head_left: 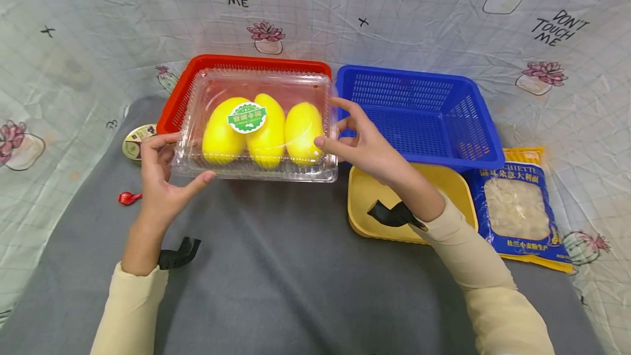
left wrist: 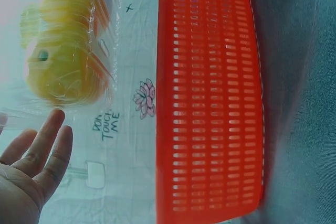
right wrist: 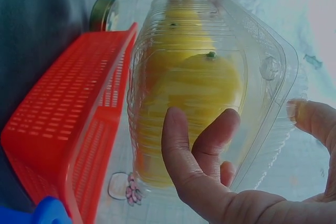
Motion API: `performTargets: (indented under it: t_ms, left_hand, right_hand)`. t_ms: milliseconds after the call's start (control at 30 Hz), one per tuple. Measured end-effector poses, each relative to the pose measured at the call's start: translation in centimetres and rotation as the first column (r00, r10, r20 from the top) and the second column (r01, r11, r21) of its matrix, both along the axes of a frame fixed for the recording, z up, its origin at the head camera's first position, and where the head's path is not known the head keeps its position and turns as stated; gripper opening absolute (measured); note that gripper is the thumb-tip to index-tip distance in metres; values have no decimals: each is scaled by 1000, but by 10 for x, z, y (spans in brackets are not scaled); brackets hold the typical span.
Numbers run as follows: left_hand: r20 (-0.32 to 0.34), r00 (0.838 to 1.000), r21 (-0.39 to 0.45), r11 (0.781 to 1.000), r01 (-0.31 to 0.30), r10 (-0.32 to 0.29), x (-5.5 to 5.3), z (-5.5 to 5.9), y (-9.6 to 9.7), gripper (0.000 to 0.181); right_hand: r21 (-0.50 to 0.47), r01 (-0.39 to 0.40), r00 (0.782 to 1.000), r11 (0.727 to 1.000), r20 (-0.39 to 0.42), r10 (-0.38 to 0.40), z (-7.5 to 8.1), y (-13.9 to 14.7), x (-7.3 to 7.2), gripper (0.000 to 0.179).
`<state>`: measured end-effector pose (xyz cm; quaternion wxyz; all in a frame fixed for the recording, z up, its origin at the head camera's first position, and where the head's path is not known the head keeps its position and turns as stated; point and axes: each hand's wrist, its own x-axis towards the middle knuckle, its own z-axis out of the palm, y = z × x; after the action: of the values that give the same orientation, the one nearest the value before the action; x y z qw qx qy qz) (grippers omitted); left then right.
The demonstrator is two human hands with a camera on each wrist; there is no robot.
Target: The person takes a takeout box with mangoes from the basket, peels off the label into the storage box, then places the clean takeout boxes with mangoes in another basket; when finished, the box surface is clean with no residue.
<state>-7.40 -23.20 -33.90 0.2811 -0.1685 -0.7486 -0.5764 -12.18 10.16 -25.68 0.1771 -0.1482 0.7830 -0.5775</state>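
Observation:
Both hands hold up a clear plastic box (head_left: 256, 174) with three yellow mangoes (head_left: 304, 130) inside. A round green-and-white label (head_left: 248, 118) is stuck on its lid. My left hand (head_left: 162, 179) grips the box's left end, thumb along the front edge and fingers at the side. At the opposite end, my right hand (head_left: 367, 144) has its thumb on the lid and its fingers against the side wall. In the right wrist view the fingers (right wrist: 177, 135) press on the ribbed plastic. The box is raised in front of the red basket (left wrist: 210, 103).
A blue basket (head_left: 409, 73) stands right of the red one, overlapping a yellow tray (head_left: 362, 201) in front. Far right lies a blue bag of pasta (head_left: 522, 212). At left are a round tin (head_left: 133, 144) and a red-wrapped candy (head_left: 129, 198) on the grey cloth (head_left: 276, 289).

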Motion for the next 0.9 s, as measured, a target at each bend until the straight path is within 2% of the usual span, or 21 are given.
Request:
performTargets:
  t_ms: [133,300,500,733,900]
  left_hand:
    - [-6,1000,-34,999,4,-4,5,1,2,86]
    - [24,1000,-82,997,13,-11,12,1,1,85]
    - [50,999,-97,995,25,-20,21,-2,0,85]
    - [19,998,-107,993,54,-52,26,-6,-1,98]
    - [23,1000,-185,982,24,-20,29,-10,-4,92]
  right_hand:
    - [-16,0,1000,1000,-5,0,-3,5,7,79]
    - [-25,2,1000,1000,-15,-3,-7,10,14,79]
    - [-10,3,1000,1000,8,-3,-11,12,22,79]
    - [-30,-14,1000,999,8,15,-20,12,29,80]
    - [-26,-10,1000,1000,-17,10,-29,12,35,81]
